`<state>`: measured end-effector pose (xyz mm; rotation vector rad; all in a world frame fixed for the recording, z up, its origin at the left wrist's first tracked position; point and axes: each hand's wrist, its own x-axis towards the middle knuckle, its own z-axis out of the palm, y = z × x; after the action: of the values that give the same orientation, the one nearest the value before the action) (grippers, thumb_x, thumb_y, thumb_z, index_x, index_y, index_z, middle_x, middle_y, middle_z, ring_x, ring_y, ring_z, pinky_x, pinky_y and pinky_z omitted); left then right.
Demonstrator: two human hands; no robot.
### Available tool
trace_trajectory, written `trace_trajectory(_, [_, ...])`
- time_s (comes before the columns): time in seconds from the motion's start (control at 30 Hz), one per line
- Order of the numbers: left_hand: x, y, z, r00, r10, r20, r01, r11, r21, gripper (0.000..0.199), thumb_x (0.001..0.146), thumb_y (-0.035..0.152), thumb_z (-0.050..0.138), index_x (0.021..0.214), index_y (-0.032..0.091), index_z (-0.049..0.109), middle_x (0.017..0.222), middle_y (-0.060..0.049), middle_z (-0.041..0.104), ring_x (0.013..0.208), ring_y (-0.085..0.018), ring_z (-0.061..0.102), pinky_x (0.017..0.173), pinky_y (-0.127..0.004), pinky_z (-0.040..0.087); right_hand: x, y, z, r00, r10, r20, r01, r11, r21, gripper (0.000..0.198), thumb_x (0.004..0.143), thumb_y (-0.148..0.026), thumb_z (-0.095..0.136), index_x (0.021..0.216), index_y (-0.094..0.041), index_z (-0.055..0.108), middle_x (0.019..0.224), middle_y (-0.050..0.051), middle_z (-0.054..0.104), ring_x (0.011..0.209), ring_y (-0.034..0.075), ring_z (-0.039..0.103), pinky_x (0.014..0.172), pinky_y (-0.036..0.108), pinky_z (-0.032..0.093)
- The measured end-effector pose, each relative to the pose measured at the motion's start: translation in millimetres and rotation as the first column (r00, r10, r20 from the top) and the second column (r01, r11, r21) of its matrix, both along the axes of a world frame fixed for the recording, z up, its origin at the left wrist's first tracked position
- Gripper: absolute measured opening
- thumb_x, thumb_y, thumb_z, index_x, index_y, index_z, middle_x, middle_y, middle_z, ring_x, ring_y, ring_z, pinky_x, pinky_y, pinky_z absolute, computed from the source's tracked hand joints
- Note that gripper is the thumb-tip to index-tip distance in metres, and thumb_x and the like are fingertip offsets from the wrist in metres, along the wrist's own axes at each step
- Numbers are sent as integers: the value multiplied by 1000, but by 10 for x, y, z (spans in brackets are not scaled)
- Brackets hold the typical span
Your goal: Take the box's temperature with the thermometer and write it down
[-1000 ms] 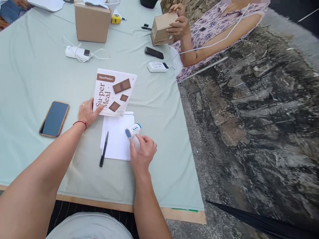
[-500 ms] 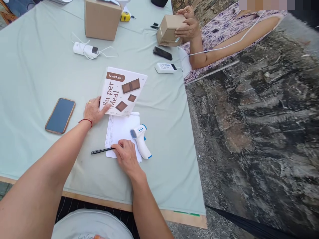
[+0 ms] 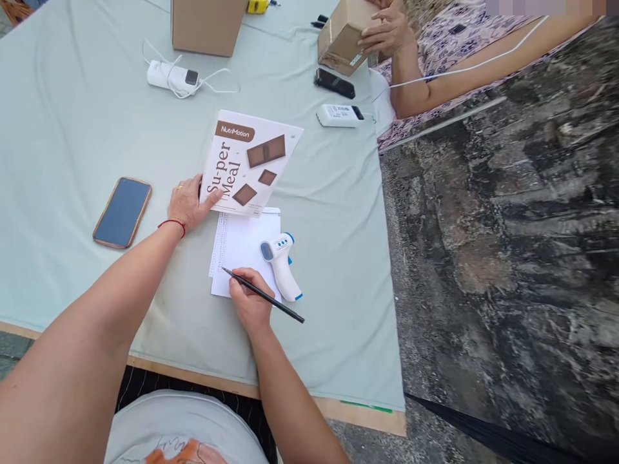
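My left hand point(image 3: 191, 203) grips the lower left corner of a white and brown box point(image 3: 261, 142) printed "Su-per Meal", thumb on its front and fingers behind. Between the fingers of my right hand point(image 3: 251, 299) is a black pen point(image 3: 285, 310), its tip angled to the upper left over sheets of paper point(image 3: 246, 241). The sheets lie on the table below the box, which overlaps their top edge. Beside my right hand, partly on the paper, rests a white and blue infrared thermometer point(image 3: 283, 267).
A smartphone point(image 3: 122, 212) lies to the left. Farther back are a white device with a cable point(image 3: 171, 77), a large cardboard box point(image 3: 207, 29), a black device point(image 3: 334, 83) and another white device point(image 3: 340, 116). Across the table a person's hands hold a small cardboard box point(image 3: 345, 32).
The pen has swung round in my right hand, from pointing left across the paper to a writing-style hold with its rear end to the lower right. My left hand keeps its grip.
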<state>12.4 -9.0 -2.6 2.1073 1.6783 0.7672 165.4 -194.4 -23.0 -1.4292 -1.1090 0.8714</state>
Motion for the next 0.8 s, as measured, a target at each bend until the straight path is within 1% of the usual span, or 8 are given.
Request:
trace_trajectory(0.07, [3,2,-5,1000,-1,2,1,1000,0,57,93,67,36,115,20,57,111,-12,64,108,-31,54,95,-45,39,-38,20,-6,997,-60,38,62,998,-34,14,69,-32,58,75,-18,61,67,0,60,59,14,54,57,28,47])
trace_trajectory(0.13, [6,3,-9,1000,-1,6,1,1000,-3,57,93,68,37,116,19,57,110,-12,64,108,-31,54,95,-45,39,-64,32,-21,995,-83,58,86,995,-55,15,69,-33,56,71,-18,59,62,-1,57,56,13,50,54,27,44])
trace_trajectory(0.23, [11,-1,-7,1000,6,13,-6,1000,-5,58,93,68,38,118,20,56,110,-13,64,110,-31,54,96,-45,39,-77,41,-36,994,-43,99,48,997,-57,16,70,-34,54,68,-19,57,59,-2,53,54,12,46,54,26,42])
trace_trajectory(0.37, [15,-13,3,1000,1,16,-1,1000,-9,58,93,69,38,118,19,56,110,-13,64,110,-32,54,97,-46,38,-72,42,-32,992,-1,125,6,999,-38,16,72,-34,53,67,-19,57,58,-2,52,54,12,46,54,26,41])
trace_trajectory(0.53, [12,-16,5,1000,-8,21,8,1000,-8,60,93,70,36,118,20,56,112,-13,63,111,-32,53,97,-46,39,-75,41,-29,987,14,159,-8,999,-42,16,73,-34,52,66,-20,55,57,-2,52,54,13,46,54,26,41])
trace_trajectory(0.8, [14,-19,13,999,-3,33,4,1000,-14,57,92,68,39,118,20,56,113,-13,64,112,-31,53,98,-46,38,-85,39,-21,984,13,175,-6,999,-44,15,71,-33,51,64,-20,54,57,-2,50,54,12,44,53,26,40])
